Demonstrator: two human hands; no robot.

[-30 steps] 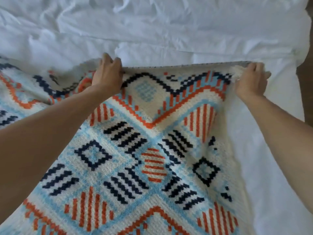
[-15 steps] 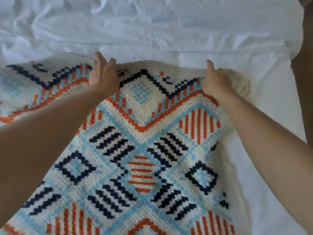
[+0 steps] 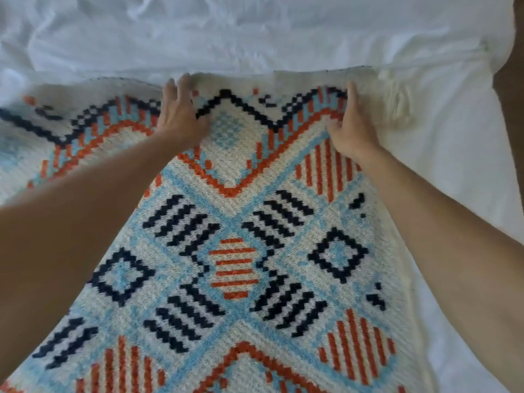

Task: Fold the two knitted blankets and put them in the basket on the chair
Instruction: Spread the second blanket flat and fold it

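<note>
A knitted blanket (image 3: 235, 245) in cream with light blue, navy and orange diamond patterns lies spread over a white bed. My left hand (image 3: 180, 114) rests flat on it near its far edge, fingers extended. My right hand (image 3: 350, 124) presses on the blanket near the far right corner, fingers stretched forward, thumb tucked at the fabric. A cream fringe (image 3: 397, 100) sticks out beside the right hand. Neither hand pinches the fabric. A second blanket, the basket and the chair are out of view.
The white bed sheet (image 3: 255, 32) is wrinkled beyond the blanket and runs along the right side. A dark strip of floor (image 3: 513, 89) shows at the right edge past the bed corner.
Both hands gripped the far edge a second ago. They have let go and now lie flat on the blanket. The right hand moved left from the corner.
</note>
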